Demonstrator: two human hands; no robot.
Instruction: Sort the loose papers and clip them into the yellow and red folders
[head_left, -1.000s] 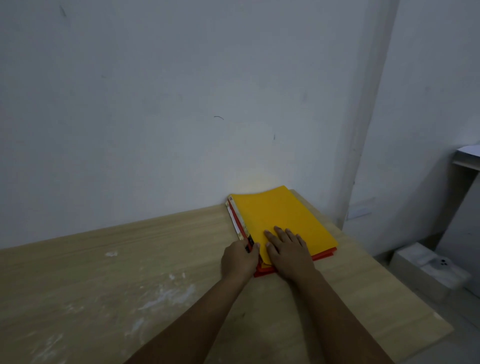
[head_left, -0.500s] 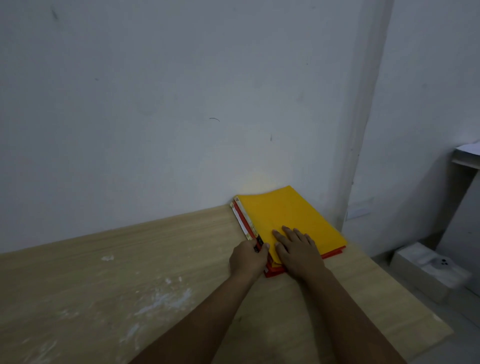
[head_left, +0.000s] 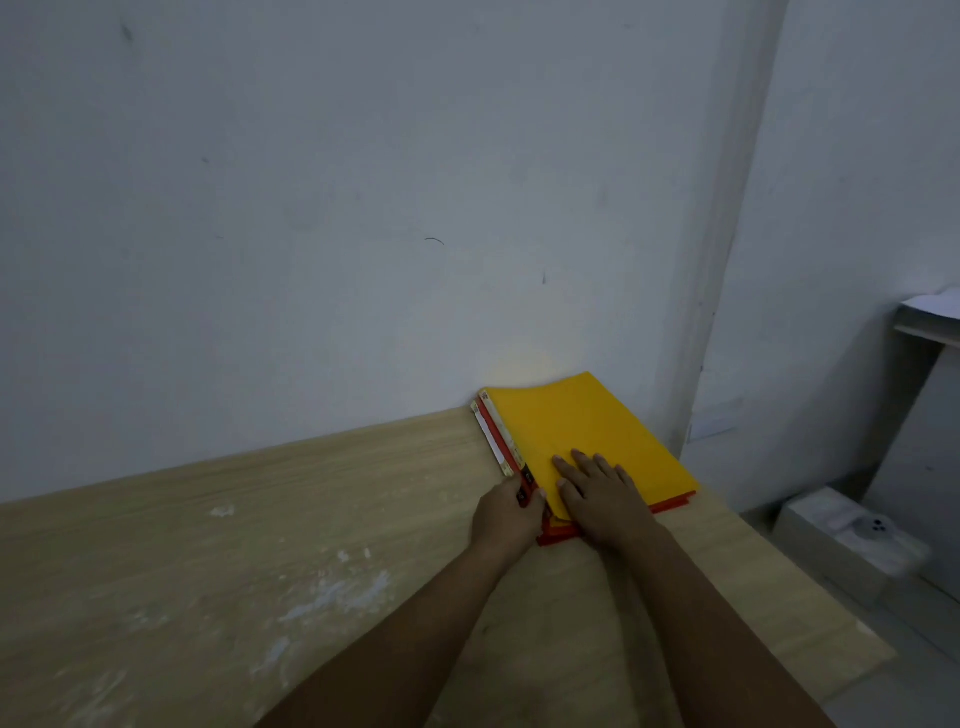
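Observation:
A yellow folder (head_left: 582, 426) lies closed on top of a red folder (head_left: 672, 503) at the far right of the wooden table (head_left: 260, 519), against the wall. The red folder shows only as a thin edge along the front and at the spine. My left hand (head_left: 506, 514) is curled at the near end of the spines, thumb on the red spine strip (head_left: 498, 441). My right hand (head_left: 597, 493) lies flat with straight fingers on the yellow cover. No loose papers are visible.
A white wall (head_left: 363, 208) rises directly behind the table. White smears (head_left: 332, 592) mark the tabletop at middle left. Past the table's right edge, a white box (head_left: 841, 535) sits on the floor, and a shelf with paper (head_left: 930, 317) stands further right.
The folder stack has slid slightly to the right and towards the wall between one second ago and half a second ago, with both hands staying on it; since then it barely moved.

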